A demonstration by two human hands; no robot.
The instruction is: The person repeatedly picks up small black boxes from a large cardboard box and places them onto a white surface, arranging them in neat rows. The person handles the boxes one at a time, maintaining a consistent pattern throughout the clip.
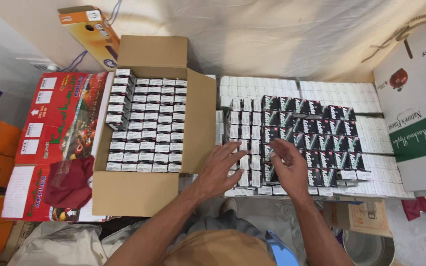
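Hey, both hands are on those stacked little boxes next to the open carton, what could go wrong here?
1. The left hand and right hand press on upright small boxes packed in tight rows; pulling some might topple their neighbours.
2. The open carton looks nearly full, so more boxes may not fit.

Both bare forearms reach forward from the bottom of the view and angle slightly toward each other. The left hand (219, 170) lies palm down, fingers spread and pointing forward and to the right. Just beside it, the right hand (289, 165) is raised a little, its fingers loosely curled.
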